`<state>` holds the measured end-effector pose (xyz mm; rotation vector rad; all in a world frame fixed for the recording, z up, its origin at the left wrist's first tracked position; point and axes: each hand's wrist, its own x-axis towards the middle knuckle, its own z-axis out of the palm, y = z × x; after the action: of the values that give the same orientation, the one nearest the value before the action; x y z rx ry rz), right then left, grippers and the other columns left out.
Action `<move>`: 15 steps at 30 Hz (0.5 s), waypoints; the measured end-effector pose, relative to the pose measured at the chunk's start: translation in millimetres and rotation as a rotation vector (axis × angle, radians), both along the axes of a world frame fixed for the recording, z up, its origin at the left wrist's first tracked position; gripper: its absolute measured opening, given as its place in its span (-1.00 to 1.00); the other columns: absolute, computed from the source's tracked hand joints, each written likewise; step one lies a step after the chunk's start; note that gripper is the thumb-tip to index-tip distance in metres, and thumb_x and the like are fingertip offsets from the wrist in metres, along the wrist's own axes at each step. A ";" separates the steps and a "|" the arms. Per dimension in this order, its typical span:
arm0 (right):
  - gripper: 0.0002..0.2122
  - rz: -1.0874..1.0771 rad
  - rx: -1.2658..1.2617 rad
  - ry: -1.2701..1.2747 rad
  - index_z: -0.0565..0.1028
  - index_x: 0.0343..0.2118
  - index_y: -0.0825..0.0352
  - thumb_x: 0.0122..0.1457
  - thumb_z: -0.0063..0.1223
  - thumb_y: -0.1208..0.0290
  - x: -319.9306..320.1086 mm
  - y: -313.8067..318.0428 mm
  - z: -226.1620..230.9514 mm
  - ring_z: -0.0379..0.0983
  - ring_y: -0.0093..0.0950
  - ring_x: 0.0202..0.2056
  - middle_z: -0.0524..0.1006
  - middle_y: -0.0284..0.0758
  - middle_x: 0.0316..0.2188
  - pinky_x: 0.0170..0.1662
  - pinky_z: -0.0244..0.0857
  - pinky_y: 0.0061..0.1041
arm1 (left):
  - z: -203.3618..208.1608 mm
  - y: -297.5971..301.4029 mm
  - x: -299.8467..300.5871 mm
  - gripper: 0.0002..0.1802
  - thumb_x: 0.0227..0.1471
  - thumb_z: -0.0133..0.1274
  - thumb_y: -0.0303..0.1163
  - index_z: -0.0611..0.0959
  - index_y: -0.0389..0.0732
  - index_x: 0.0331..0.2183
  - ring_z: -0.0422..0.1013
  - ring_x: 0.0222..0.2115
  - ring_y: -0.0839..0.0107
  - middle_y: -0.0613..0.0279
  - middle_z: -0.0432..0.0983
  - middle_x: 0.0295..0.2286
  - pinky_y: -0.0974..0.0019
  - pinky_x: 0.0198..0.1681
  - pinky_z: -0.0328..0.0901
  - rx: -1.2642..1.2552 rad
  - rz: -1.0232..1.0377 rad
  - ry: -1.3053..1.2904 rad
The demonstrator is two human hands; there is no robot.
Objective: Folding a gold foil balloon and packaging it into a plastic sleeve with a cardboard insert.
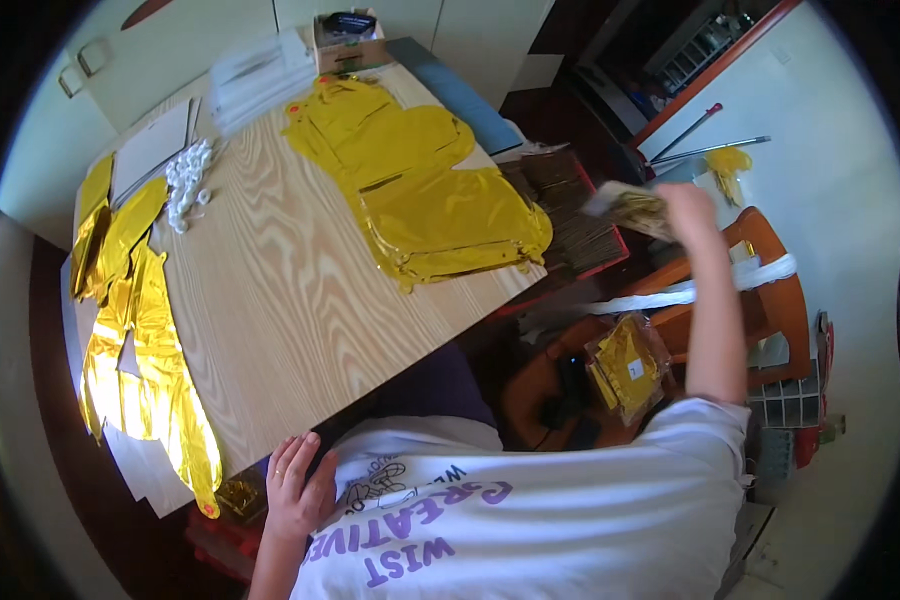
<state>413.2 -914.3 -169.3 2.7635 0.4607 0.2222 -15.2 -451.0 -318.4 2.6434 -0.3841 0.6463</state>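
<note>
My right hand [688, 212] is stretched out to the right, past the table's edge. Its fingers are closed on a clear packet [632, 208] with something folded and gold in it, blurred by motion. At the table's near edge my left hand [302, 484] rests against my shirt, fingers extended and holding nothing. Flat gold foil balloons [410, 180] lie overlapped across the far right of the tabletop [270, 290]. More shiny gold foil balloons [155, 340] spread along the left side, some hanging over the edge.
White small coiled pieces [187, 183] and grey sheets [155, 150] lie at the far left. Clear plastic sheets [260, 78] and a box [348, 45] stand at the back. A wooden chair [778, 310] holds a bagged gold packet [626, 368]. Dark brown bundles [570, 220] sit beyond the table.
</note>
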 end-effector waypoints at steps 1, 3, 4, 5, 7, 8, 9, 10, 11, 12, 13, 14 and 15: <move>-0.84 0.135 0.051 -0.001 0.59 -0.39 0.23 0.15 -0.07 0.42 16.3 1.1 -32.6 0.58 -0.07 -0.23 0.61 -0.10 -0.34 -0.18 0.44 -0.11 | 2.3 -0.7 1.5 -0.63 -0.08 0.16 -0.56 0.66 -0.22 -0.14 0.50 -0.08 -0.03 -0.07 0.48 0.01 -0.10 0.03 0.39 0.007 -0.001 0.003; -0.86 0.342 -0.036 -0.030 0.59 -0.39 0.18 0.09 -0.04 0.43 49.6 1.4 -106.7 0.57 -0.15 -0.28 0.61 -0.21 -0.39 -0.24 0.41 -0.15 | 5.6 -2.5 5.6 -0.64 -0.10 0.17 -0.56 0.66 -0.22 -0.15 0.50 -0.08 -0.02 -0.07 0.48 0.01 -0.09 0.02 0.40 0.025 0.016 0.004; -0.86 0.471 -0.039 -0.001 0.59 -0.40 0.17 0.08 -0.04 0.48 62.7 16.9 -138.8 0.56 -0.18 -0.33 0.59 -0.22 -0.42 -0.28 0.41 -0.18 | 7.1 -4.5 6.0 -0.64 -0.11 0.17 -0.56 0.67 -0.22 -0.16 0.51 -0.09 -0.01 -0.07 0.48 0.01 -0.07 0.02 0.40 0.023 0.024 0.000; -0.85 0.440 -0.037 0.068 0.56 -0.40 0.20 0.18 -0.10 0.44 72.1 34.0 -175.2 0.57 -0.20 -0.29 0.59 -0.24 -0.40 -0.19 0.43 -0.16 | 8.8 -5.5 5.8 -0.63 -0.13 0.17 -0.56 0.68 -0.21 -0.17 0.51 -0.09 0.01 -0.06 0.49 0.01 -0.06 0.01 0.40 0.025 0.042 -0.005; -0.86 0.379 0.133 0.067 0.61 -0.32 0.22 0.12 0.01 0.42 91.4 46.4 -249.0 0.56 -0.13 -0.29 0.60 -0.19 -0.38 -0.20 0.43 -0.14 | 12.1 -5.0 4.6 -0.63 -0.17 0.17 -0.56 0.70 -0.20 -0.19 0.51 -0.09 0.03 -0.05 0.49 0.01 -0.03 0.01 0.41 0.021 0.053 0.022; -0.86 0.309 0.135 0.126 0.61 -0.31 0.23 0.10 0.04 0.41 103.8 25.5 -281.7 0.56 -0.12 -0.28 0.61 -0.18 -0.38 -0.19 0.44 -0.12 | 11.2 -3.2 9.9 -0.63 -0.18 0.18 -0.55 0.70 -0.20 -0.20 0.51 -0.09 0.05 -0.04 0.49 0.01 -0.02 0.01 0.41 -0.002 0.032 0.036; -0.83 0.393 0.220 0.104 0.62 -0.29 0.22 0.12 0.05 0.34 111.9 4.0 -307.2 0.57 -0.11 -0.25 0.63 -0.16 -0.35 -0.18 0.45 -0.13 | 9.7 0.3 12.2 -0.62 -0.20 0.18 -0.55 0.71 -0.19 -0.21 0.51 -0.09 0.06 -0.04 0.49 0.01 -0.01 0.01 0.41 -0.024 0.025 0.050; -0.78 0.440 0.419 0.230 0.63 -0.26 0.23 0.13 0.07 0.24 109.5 48.3 -314.1 0.58 -0.10 -0.21 0.64 -0.13 -0.28 -0.18 0.44 -0.13 | 15.6 1.7 6.0 -0.61 -0.20 0.18 -0.52 0.72 -0.18 -0.20 0.51 -0.09 0.09 -0.01 0.50 0.01 0.01 0.02 0.41 0.012 0.075 0.049; -0.75 0.371 0.697 0.376 0.61 -0.18 0.37 0.22 0.02 0.33 117.5 35.8 -321.5 0.59 -0.25 -0.25 0.64 -0.19 -0.26 -0.20 0.45 -0.26 | 16.3 3.7 6.9 -0.61 -0.19 0.19 -0.51 0.72 -0.18 -0.19 0.51 -0.07 0.11 0.01 0.51 0.01 0.03 0.04 0.40 0.018 0.078 0.034; -0.74 0.304 0.873 0.491 0.60 -0.14 0.43 0.26 -0.02 0.37 121.7 40.8 -330.1 0.59 -0.33 -0.27 0.63 -0.22 -0.25 -0.21 0.46 -0.33 | 21.2 6.9 7.5 -0.61 -0.19 0.20 -0.51 0.72 -0.18 -0.19 0.51 -0.06 0.12 0.02 0.50 0.01 0.04 0.05 0.40 0.017 0.106 0.029; -0.72 0.230 1.052 0.590 0.59 -0.10 0.50 0.31 -0.05 0.40 126.8 46.1 -337.4 0.59 -0.40 -0.28 0.63 -0.25 -0.24 -0.21 0.46 -0.39 | 25.1 10.5 7.2 -0.60 -0.19 0.20 -0.50 0.72 -0.17 -0.18 0.50 -0.05 0.13 0.02 0.50 0.02 0.05 0.05 0.39 0.009 0.125 0.024; -0.70 0.152 1.153 0.652 0.58 -0.09 0.49 0.32 -0.06 0.37 120.4 58.0 -350.1 0.59 -0.39 -0.27 0.63 -0.25 -0.24 -0.20 0.46 -0.39 | 31.4 13.6 7.5 -0.61 -0.18 0.20 -0.50 0.72 -0.17 -0.18 0.50 -0.04 0.13 0.02 0.50 0.02 0.05 0.06 0.39 0.036 0.152 0.034; -0.69 0.107 1.215 0.737 0.58 -0.08 0.48 0.32 -0.07 0.34 121.9 89.2 -341.4 0.59 -0.39 -0.27 0.62 -0.24 -0.23 -0.20 0.47 -0.39 | 34.6 12.9 -0.9 -0.61 -0.18 0.21 -0.50 0.72 -0.17 -0.18 0.50 -0.04 0.14 0.02 0.50 0.02 0.06 0.06 0.39 0.045 0.222 0.036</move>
<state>535.1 -825.1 -510.6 3.9606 0.8545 -0.8008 -16.1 -438.2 -283.8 2.7606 -0.0955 0.6627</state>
